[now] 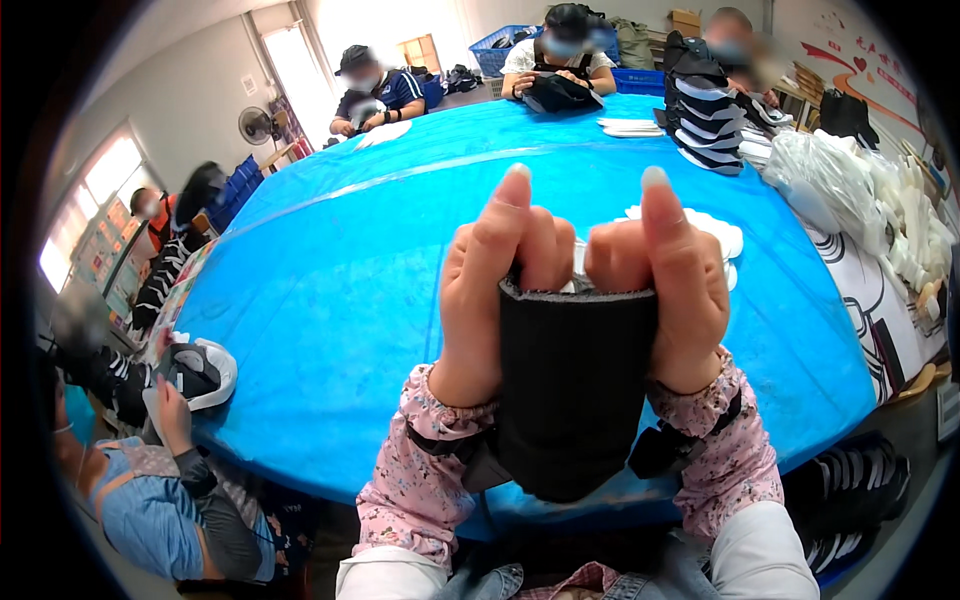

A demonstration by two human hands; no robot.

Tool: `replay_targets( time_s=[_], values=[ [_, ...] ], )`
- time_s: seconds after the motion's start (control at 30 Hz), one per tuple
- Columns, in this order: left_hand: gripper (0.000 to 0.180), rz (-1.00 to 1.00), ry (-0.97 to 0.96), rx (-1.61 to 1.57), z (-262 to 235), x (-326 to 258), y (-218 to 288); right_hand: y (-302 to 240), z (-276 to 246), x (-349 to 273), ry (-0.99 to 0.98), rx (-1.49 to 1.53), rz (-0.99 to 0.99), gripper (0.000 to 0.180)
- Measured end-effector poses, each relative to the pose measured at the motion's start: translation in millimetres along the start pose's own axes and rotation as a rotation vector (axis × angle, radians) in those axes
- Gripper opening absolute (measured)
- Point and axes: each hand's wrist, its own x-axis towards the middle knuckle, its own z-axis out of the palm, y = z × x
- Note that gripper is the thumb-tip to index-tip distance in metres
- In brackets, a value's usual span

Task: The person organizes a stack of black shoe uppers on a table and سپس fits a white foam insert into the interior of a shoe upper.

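The black sleeve-like piece (pixel 572 385) hides both palms and the lower fingers (pixel 548 250). A pale insert inside its top opening (pixel 578 262) is mostly covered. White flat pieces (pixel 722 238) lie partly behind the right hand (pixel 672 285). Co-workers' faces are blurred; the near surface (pixel 330 300) edge is hidden behind the forearms.

Red wall sign (pixel 868 62) top right: heart shape plus sweeping red stripe on a pale wall, lettering not readable. Clear plastic bags (pixel 825 175) heaped at the right edge of the table (pixel 330 290), whitish, crumpled, holding white items. Colourful posters (pixel 112 245) on the far left wall below the window, small panels, blurred. Small white notice (pixel 248 85) on the grey wall beside the doorway, rectangular. No screens visible.
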Motion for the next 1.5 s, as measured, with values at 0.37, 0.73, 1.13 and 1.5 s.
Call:
replay_targets(
  time_s=[0.37, 0.73, 1.13, 1.5],
  values=[
    [0.055, 0.162, 0.058, 0.451, -5.8, 1.9, 11.7, 10.3, -21.7, 9.5, 0.052, -0.048, -0.133, 0.053],
    [0.051, 0.163, 0.143, 0.506, -3.5, 2.8, 12.7, -8.2, -20.0, 10.5, 0.05, -0.384, -0.106, 0.048],
    [0.048, 0.218, 0.185, 0.692, 0.3, 4.1, 8.9, -8.4, -14.0, 9.6, -0.047, -0.477, -0.138, 0.032],
    [0.048, 0.182, 0.154, 0.716, -3.9, 3.4, 10.5, -4.3, -16.5, 7.3, -0.079, -0.462, -0.135, 0.028]
  ],
)
